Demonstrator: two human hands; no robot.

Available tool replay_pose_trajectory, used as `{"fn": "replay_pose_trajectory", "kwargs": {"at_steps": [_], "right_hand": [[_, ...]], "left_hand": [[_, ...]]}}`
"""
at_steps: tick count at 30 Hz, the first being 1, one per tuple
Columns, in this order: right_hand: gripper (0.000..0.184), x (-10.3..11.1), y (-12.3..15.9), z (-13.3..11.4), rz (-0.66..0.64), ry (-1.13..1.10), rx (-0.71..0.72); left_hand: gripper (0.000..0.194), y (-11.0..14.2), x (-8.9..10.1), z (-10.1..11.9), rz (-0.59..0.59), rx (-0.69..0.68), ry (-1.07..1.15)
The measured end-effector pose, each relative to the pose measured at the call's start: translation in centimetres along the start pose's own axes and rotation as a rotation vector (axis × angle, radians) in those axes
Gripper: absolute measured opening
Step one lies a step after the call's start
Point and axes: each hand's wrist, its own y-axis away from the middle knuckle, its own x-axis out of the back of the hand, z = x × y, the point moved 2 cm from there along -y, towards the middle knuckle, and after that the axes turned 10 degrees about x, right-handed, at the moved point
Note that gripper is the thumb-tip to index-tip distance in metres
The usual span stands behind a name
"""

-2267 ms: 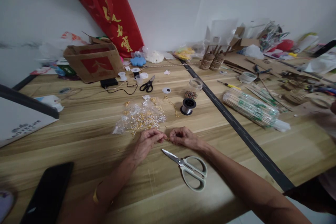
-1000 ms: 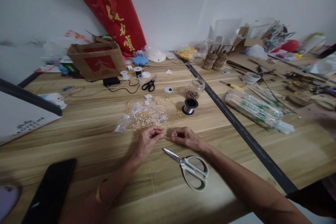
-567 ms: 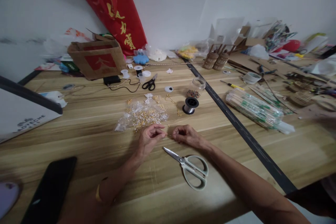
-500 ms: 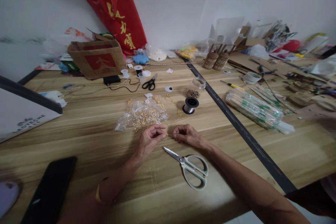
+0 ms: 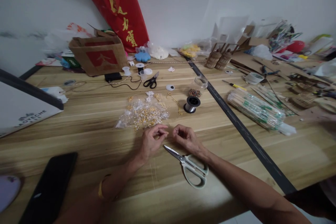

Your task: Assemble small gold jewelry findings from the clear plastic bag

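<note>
My left hand point(image 5: 153, 140) is closed in a pinch at the middle of the table, with something tiny and gold-coloured at its fingertips, too small to name. Facing it a short gap away, my right hand point(image 5: 187, 139) is also pinched; whatever its fingertips hold cannot be made out. Just in front of the hands lie scissors with pale green handles point(image 5: 194, 171), blades closed and pointing toward the left hand. Behind the left hand spreads a pile of gold and silver jewelry findings point(image 5: 147, 113) on clear plastic bags. A gold chain point(image 5: 175, 103) lies beside a spool of thin clear line point(image 5: 192, 105).
A clear jar of beads point(image 5: 195, 90) stands behind the spool. Black-handled scissors point(image 5: 151, 82) lie farther back. At left are a black phone point(image 5: 49, 185) and a white box point(image 5: 28, 108); at right, a pack of wooden sticks point(image 5: 256, 108). Bags line the wall.
The right hand's fingers have lifted slightly and curl more loosely. Both hands stay close together over the same spot. The whole view has shifted a little.
</note>
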Motion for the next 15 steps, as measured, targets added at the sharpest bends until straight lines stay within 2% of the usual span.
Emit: {"fn": "replay_pose_trajectory", "kwargs": {"at_steps": [15], "right_hand": [[0.022, -0.46, 0.29, 0.32, -0.049, -0.011, -0.012]], "left_hand": [[0.021, 0.2, -0.13, 0.3, -0.024, -0.032, -0.052]]}}
